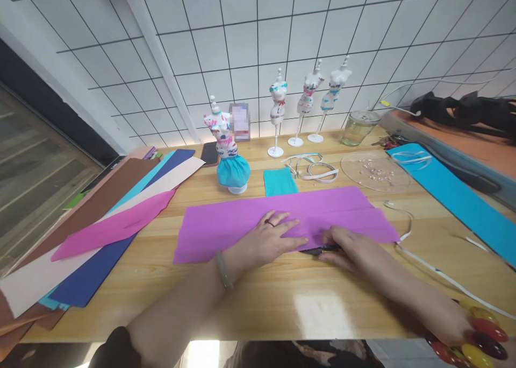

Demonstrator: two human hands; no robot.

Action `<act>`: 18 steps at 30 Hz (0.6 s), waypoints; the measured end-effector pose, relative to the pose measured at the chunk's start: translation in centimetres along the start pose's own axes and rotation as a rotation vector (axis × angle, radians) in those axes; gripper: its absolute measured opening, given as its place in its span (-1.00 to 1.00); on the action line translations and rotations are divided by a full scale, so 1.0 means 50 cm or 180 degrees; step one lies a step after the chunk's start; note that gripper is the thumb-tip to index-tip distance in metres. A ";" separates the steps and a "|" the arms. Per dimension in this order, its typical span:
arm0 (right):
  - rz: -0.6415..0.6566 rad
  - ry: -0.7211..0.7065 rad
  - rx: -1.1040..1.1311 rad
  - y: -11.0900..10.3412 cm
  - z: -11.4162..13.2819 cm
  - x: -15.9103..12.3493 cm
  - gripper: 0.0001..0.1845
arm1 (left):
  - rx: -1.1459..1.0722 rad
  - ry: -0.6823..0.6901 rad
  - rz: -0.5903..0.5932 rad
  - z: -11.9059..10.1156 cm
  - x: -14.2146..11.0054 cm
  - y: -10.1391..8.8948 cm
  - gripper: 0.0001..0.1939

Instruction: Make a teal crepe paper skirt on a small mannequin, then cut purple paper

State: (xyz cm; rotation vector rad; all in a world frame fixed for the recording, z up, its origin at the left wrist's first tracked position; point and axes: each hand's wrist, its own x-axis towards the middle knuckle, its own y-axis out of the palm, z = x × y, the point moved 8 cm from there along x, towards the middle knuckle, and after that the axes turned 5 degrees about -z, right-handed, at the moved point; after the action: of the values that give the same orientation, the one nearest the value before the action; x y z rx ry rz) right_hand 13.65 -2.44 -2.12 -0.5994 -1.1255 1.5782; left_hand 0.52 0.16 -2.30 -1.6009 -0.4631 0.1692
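A wide strip of purple crepe paper [226, 223] lies across the middle of the table. My left hand [272, 238] rests flat on it with the fingers spread, pressing it down. At the strip's near edge, my right hand [341, 247] is closed around dark scissors [313, 251], whose tip points left toward my left fingers. Most of the scissors is hidden by the hand and the paper. Just behind the strip lies a small turquoise piece [280, 181]. Beyond it to the left stands a mini mannequin [226, 136] wearing a turquoise puffed skirt [234, 170].
Several coloured sheets [97, 249] are piled at the left. Three more mannequins [278, 101] stand by the tiled wall near a glass jar [360, 127]. Ribbons [322, 172], a clear plate of small beads [374, 171] and a blue strip [455, 196] lie toward the right.
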 end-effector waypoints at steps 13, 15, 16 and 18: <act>-0.0032 0.0051 0.0007 0.001 0.004 0.001 -0.73 | 0.0039 0.0034 -0.0079 -0.001 0.000 -0.005 -0.60; -0.0044 0.0017 0.0030 0.002 0.008 0.006 -0.73 | 0.0032 0.0037 -0.0073 0.000 0.000 -0.002 -0.60; -0.0024 0.0000 0.0047 0.004 0.009 0.008 -0.73 | 0.0027 0.0038 -0.0069 0.000 0.000 -0.001 -0.60; 0.0025 -0.0037 0.0072 0.006 0.013 0.012 -0.73 | 0.0014 0.0035 -0.0060 0.000 0.000 0.001 -0.60</act>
State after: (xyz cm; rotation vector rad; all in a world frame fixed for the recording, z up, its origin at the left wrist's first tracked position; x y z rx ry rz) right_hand 12.78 -2.12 -2.02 -0.5808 -1.1137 1.6011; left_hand 0.54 0.18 -2.34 -1.5918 -0.4687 0.1469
